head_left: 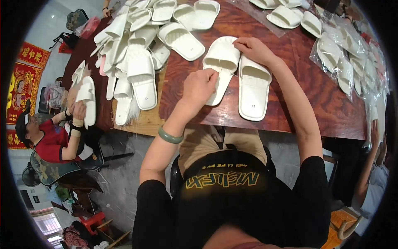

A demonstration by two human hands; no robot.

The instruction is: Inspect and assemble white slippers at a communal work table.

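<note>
Two white slippers lie side by side near the edge of the wooden worktop (306,93), at about one o'clock from the middle of the view, straps toward twelve and heels toward six. The left hand (199,86), with a green bangle (170,135) at its wrist, sits at the eight o'clock side of the left slipper (224,70); its fingers are curled in narrow over the insole just below the strap, and I cannot tell whether they pinch anything. The right hand (254,50) lies over the toe end of the right slipper (253,89), its fingers bent onto the left slipper's toe edge at two o'clock; whether they grip it is unclear. A heap of white slippers (141,62) spreads at eleven o'clock, and slippers in clear plastic (342,58) lie at two. Toward nine, a person in a red shirt (50,142) handles another white slipper (87,99).
</note>
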